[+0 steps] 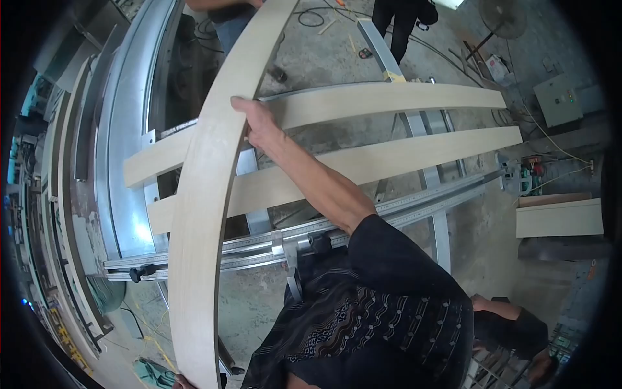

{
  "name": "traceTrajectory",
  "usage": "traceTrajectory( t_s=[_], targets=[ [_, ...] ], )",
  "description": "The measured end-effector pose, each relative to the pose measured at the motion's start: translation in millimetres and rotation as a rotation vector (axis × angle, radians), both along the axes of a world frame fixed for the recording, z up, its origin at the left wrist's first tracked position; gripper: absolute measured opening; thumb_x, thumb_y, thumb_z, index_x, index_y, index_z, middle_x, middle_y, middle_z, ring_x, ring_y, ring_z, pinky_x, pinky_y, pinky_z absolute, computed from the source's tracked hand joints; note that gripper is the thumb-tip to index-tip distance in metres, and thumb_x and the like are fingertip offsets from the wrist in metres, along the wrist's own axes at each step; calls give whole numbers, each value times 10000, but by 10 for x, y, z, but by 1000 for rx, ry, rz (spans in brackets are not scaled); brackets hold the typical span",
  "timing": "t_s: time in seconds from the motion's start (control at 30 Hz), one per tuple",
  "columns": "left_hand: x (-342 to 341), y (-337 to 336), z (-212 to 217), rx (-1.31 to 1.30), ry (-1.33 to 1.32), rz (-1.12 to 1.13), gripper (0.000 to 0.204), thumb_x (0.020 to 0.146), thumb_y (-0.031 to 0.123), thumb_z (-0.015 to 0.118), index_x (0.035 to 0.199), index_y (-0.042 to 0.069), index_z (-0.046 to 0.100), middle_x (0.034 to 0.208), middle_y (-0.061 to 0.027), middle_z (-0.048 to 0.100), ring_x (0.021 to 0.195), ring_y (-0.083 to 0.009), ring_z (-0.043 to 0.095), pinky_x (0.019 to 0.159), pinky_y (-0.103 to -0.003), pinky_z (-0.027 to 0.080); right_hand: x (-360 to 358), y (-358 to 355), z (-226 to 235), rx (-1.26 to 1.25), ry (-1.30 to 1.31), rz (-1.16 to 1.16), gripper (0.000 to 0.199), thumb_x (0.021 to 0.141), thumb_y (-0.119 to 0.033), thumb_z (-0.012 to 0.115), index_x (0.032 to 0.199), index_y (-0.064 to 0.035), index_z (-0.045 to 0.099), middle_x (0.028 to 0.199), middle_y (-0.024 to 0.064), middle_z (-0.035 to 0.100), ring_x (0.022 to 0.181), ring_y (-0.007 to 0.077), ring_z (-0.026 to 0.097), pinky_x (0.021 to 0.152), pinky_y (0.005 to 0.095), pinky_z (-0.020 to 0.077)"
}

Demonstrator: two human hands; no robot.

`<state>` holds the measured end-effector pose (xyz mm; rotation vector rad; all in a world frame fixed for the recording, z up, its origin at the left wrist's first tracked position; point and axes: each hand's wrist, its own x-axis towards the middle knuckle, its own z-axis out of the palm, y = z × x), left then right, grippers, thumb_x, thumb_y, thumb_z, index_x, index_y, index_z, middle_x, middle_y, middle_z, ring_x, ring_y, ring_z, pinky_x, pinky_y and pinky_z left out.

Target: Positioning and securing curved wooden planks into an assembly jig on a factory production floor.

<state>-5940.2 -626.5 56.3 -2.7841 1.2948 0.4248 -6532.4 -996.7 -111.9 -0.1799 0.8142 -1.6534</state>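
A long pale wooden board (203, 188) runs up the view, from the lower edge to beyond the top. My right hand (259, 123) grips its right edge, with the thumb on the upper face and the fingers mostly hidden below. At the bottom, my left hand (183, 382) holds the near end by its left edge; only a little of that hand shows. Beneath this board, two more pale boards lie crosswise on a metal frame, a farther board (389, 98) and a nearer board (382, 155).
A metal rail with a scale (402, 204) crosses before me, with a black knob (135, 275) at its left. Left stands a silver machine table (123, 142). Two people stand beyond the boards, another person (512, 327) at lower right. A grey control box (557, 100) is at right.
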Motion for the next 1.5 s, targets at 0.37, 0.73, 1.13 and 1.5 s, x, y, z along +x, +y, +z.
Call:
traceTrajectory(
  t_s=[0.37,0.73,1.13,1.5],
  targets=[
    [-375,-266,123,99,84,51,813,1022,615,414,1384,-105,514,1336,-361,555,1188,-450,552,1046,-486,417,-37,75,-41,-37,74,155,374,946,-221,628,1225,24,583,1144,145,658,1044,269,684,910,421,557],
    [328,-401,-158,268,49,60,762,980,712,337,1504,160,302,1494,-245,336,1333,-452,396,1111,-557,344,-633,2394,-238,94,1759,203,267,872,-171,705,1095,-24,715,1100,165,722,1015,329,683,901,386,548],
    [-103,-919,-474,-90,115,-269,792,1078,535,314,762,-148,560,580,-182,542,547,-259,419,568,-464,387,-1624,2240,-340,471,1823,633,288,849,-213,591,1055,-41,698,1054,206,700,1023,426,632,887,490,508],
    [-1005,-1609,-695,-35,283,-277,757,1053,517,382,831,-174,596,635,-278,575,648,-274,591,659,-466,458,-1533,2201,-463,437,1864,530,336,868,-332,611,1006,-42,707,944,211,693,910,417,652,795,491,509]
  ],
)
